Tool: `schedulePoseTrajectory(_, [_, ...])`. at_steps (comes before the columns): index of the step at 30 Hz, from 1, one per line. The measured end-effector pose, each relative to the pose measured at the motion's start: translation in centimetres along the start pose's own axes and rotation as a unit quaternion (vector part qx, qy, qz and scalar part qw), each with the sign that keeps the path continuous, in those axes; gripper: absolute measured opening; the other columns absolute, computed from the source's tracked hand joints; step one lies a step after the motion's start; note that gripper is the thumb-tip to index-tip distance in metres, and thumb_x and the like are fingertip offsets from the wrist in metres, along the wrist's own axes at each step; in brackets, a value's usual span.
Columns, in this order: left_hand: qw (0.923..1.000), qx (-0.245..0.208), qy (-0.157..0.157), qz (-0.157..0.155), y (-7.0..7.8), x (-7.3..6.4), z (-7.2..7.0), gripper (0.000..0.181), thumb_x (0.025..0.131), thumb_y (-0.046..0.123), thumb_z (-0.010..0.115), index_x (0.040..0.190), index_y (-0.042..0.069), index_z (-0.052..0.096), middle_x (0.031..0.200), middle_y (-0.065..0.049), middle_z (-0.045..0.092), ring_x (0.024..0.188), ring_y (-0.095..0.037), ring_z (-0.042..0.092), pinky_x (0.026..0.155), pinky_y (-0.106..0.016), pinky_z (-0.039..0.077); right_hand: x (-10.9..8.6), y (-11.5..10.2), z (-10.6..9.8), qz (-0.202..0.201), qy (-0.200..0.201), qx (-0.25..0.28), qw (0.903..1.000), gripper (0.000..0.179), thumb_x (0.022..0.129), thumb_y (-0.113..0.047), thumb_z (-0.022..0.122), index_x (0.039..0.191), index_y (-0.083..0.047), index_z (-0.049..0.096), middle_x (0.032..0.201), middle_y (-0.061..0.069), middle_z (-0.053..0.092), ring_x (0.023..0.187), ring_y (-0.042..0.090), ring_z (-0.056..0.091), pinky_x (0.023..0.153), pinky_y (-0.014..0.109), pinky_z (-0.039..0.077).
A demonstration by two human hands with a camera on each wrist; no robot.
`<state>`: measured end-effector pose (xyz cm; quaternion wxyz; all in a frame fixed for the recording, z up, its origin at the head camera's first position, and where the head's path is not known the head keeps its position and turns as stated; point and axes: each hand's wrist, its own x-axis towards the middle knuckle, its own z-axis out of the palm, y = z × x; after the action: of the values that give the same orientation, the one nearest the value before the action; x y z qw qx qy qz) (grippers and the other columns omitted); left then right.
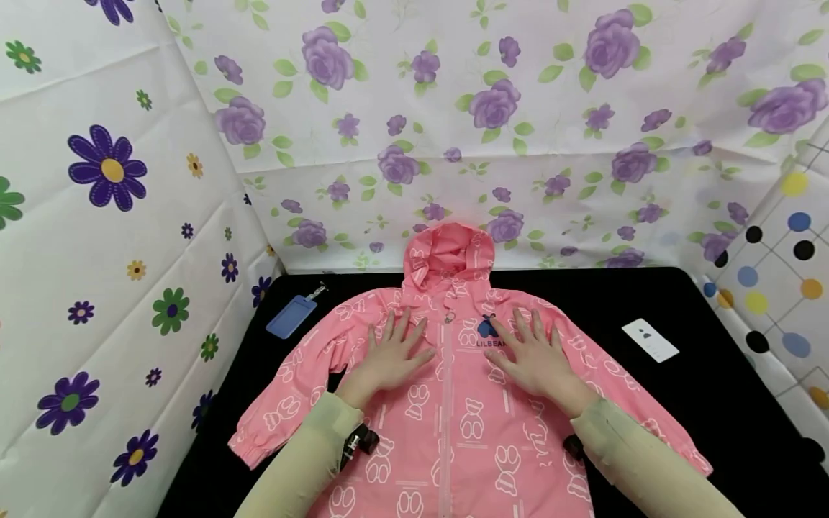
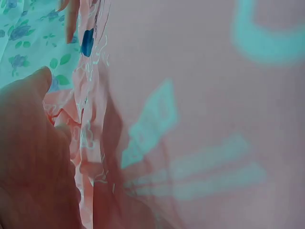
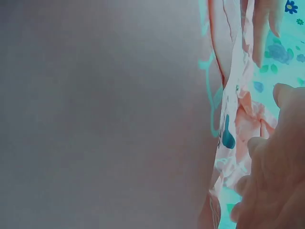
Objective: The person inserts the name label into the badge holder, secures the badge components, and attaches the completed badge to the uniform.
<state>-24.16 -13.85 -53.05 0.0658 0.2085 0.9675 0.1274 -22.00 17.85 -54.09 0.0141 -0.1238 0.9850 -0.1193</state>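
Note:
A pink hooded jacket point(image 1: 473, 439) with white bear outlines lies front up, its zipper closed and sleeves spread to both sides. My left hand point(image 1: 388, 360) rests on the chest left of the zipper, fingers spread. On the other side my right hand point(image 1: 537, 356) lies flat with spread fingers, beside the dark blue bear logo point(image 1: 487, 327) and partly over its lettering. In the left wrist view, the jacket's cloth point(image 2: 200, 119) fills most of the picture next to the left hand point(image 2: 33, 157). The right wrist view shows the right hand point(image 3: 274, 162) against the cloth.
The jacket lies on a black table point(image 1: 732, 403). A blue badge holder point(image 1: 291, 316) with a clip is near the left sleeve, and a white card point(image 1: 650, 340) sits beyond the right sleeve. Floral cloth walls point(image 1: 440, 122) stand behind and at the sides.

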Motion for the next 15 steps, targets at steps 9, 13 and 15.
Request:
schedulePoseTrajectory(9, [0.9996, -0.025, -0.004, 0.014, -0.35, -0.24, -0.4, 0.078, 0.109, 0.069, 0.033, 0.172, 0.025, 0.023, 0.179, -0.011, 0.005, 0.162, -0.045, -0.005, 0.124, -0.077, 0.001, 0.17, 0.23, -0.19, -0.022, 0.022, 0.03, 0.9991, 0.073, 0.108, -0.062, 0.049, 0.168, -0.023, 0.038, 0.173, 0.028, 0.022, 0.159, 0.055, 0.009, 0.122, 0.079, 0.014])
schedulePoseTrajectory(13, [0.9984, -0.051, -0.001, 0.025, -0.62, -0.35, -0.2, 0.076, 0.11, 0.067, 0.036, 0.171, 0.022, 0.029, 0.179, -0.013, 0.01, 0.162, -0.045, -0.003, 0.124, -0.076, 0.001, 0.12, 0.27, -0.63, -0.027, 0.038, 0.038, 0.9982, 0.067, 0.109, -0.058, 0.052, 0.164, -0.02, 0.046, 0.169, 0.028, 0.032, 0.157, 0.056, 0.019, 0.121, 0.078, 0.021])
schedulePoseTrajectory(15, [0.9973, -0.067, 0.003, 0.03, -0.79, -0.46, -0.19, 0.073, 0.111, 0.063, 0.039, 0.169, 0.019, 0.034, 0.178, -0.015, 0.015, 0.162, -0.046, 0.0, 0.125, -0.075, 0.001, 0.08, 0.36, -0.76, -0.033, 0.053, 0.054, 0.9966, 0.064, 0.109, -0.054, 0.055, 0.161, -0.017, 0.051, 0.165, 0.028, 0.038, 0.155, 0.056, 0.024, 0.12, 0.077, 0.026])
